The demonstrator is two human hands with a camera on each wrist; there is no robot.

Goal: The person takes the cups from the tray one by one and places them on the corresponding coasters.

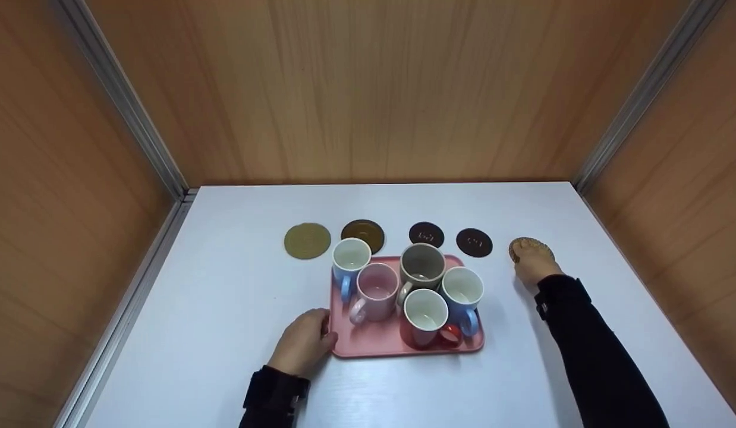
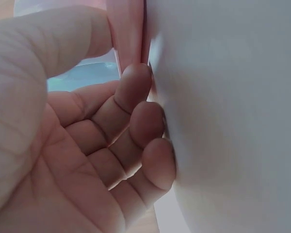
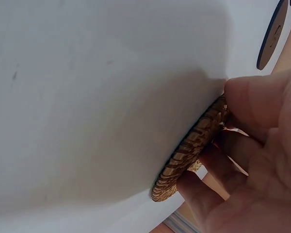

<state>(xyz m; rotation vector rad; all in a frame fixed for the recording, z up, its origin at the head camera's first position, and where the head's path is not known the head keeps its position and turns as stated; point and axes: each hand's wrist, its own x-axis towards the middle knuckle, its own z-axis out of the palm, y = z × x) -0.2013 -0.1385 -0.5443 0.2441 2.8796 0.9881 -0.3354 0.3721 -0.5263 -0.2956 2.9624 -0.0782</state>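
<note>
My left hand (image 1: 304,342) grips the left edge of a pink tray (image 1: 368,345), thumb on the rim and fingers curled by its side. On the tray stand several mugs: a blue one (image 1: 347,275), a pink one (image 1: 380,303), a grey one (image 1: 421,270), a red one (image 1: 417,333) and another blue one (image 1: 454,306). At the right, my right hand (image 1: 532,264) holds a woven coaster (image 1: 515,245) on the table. In the right wrist view the thumb is at one edge of this coaster (image 3: 177,167), with fingers over its top.
Left of it, behind the tray, lie two dark coasters (image 1: 427,233), a brown coaster (image 1: 374,229) and an olive coaster (image 1: 307,241). The white table (image 1: 184,297) is bounded by wooden panels (image 1: 368,89) at the back and sides.
</note>
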